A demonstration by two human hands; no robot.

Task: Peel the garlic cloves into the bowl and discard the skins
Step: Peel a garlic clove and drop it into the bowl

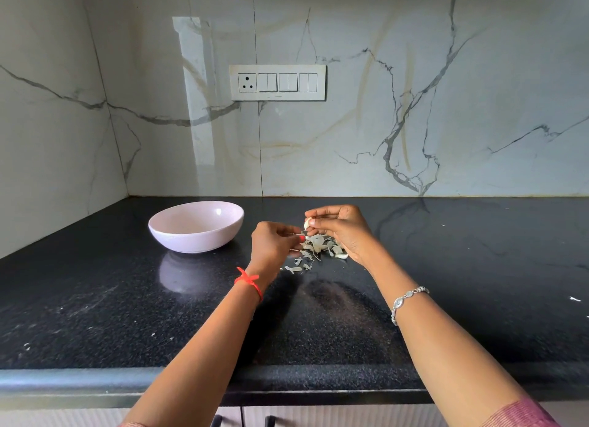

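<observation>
1. I am watching both hands working close together over the black countertop, a little right of centre, with their fingertips near each other but not touching.
2. The right hand is pinching a pale garlic clove between thumb and fingertips, holding it up just above the counter.
3. The left hand is sitting slightly lower, just left of the clove, with its fingers curled in toward the thumb. I cannot tell whether it is pinching a scrap of skin, since anything between the fingertips is too small to make out.
4. A loose pile of garlic skins is lying on the counter directly below and between the hands, with a few flakes trailing toward me. I cannot tell whether unpeeled cloves are mixed in.
5. The pale pink bowl is standing upright on the counter to the left of the left hand, near it but apart, and the polished surface in front of it is reflecting it.
6. A red thread is circling the left wrist, and a silver bracelet is hanging on the right wrist.
7. On the marble wall behind, a switch panel is showing, well above the counter.
</observation>
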